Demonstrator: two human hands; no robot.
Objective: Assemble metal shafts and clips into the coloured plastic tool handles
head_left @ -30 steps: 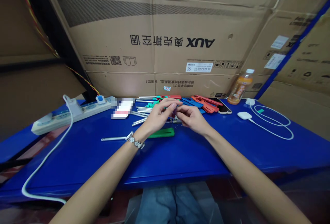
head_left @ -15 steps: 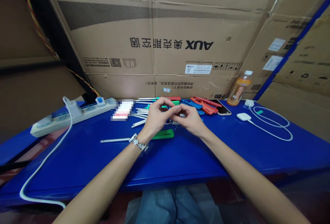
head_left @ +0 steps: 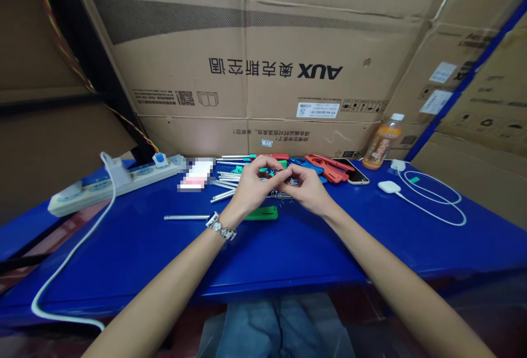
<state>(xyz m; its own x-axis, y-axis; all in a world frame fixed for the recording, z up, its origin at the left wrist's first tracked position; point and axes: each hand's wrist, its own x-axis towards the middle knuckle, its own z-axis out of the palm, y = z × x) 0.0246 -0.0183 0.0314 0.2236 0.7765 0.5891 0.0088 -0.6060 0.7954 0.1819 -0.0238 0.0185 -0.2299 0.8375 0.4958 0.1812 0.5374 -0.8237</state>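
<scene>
My left hand (head_left: 256, 182) and my right hand (head_left: 307, 186) meet above the middle of the blue table (head_left: 288, 253). Their thumbs and forefingers are pinched together at the fingertips. Whatever lies between them is too small and too covered to make out. Under my left wrist, which wears a silver bracelet (head_left: 221, 226), lies a green plastic handle (head_left: 263, 213) with a thin metal tube (head_left: 186, 217) pointing left. Just beyond my hands are several loose metal tubes (head_left: 224, 195), red plastic shells (head_left: 329, 169) and blue plastic shells (head_left: 305, 166). Tiny bits lie beneath my fingers.
A white power strip (head_left: 132, 174) with a white cable runs along the left. At the right stand an orange drink bottle (head_left: 382, 144), a phone (head_left: 357, 172) and a white earphone case (head_left: 389, 186) on a cord. Printed cardboard (head_left: 272, 89) walls the back.
Both hands stay pinched together in nearly the same place, with only slight finger movement. The metal tube of the green handle has shifted slightly away from me and lies more level.
</scene>
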